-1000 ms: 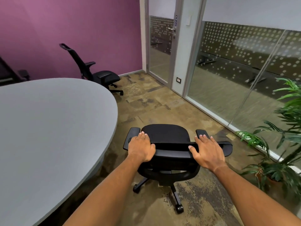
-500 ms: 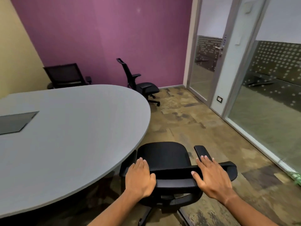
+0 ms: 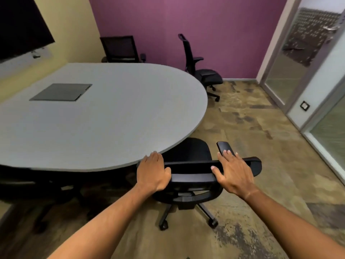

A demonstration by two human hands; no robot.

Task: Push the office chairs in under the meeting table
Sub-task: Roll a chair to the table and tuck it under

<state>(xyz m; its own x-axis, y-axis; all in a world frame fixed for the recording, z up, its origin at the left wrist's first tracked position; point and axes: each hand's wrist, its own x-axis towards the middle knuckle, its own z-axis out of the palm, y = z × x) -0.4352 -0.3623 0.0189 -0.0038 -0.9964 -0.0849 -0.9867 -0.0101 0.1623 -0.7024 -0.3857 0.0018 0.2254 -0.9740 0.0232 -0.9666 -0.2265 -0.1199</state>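
Office chair [image 3: 190,152] partly under meeting table [image 3: 112,116], both hands on backrest

Even indoor light, slight blur, edges bowed.

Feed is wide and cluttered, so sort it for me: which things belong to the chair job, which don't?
Job:
- grey oval meeting table
- black swivel chair under both hands
- left hand, right hand
- black high-backed chair at the purple wall
- black mesh-backed chair behind the table

Not job:
- dark wall screen
- glass door
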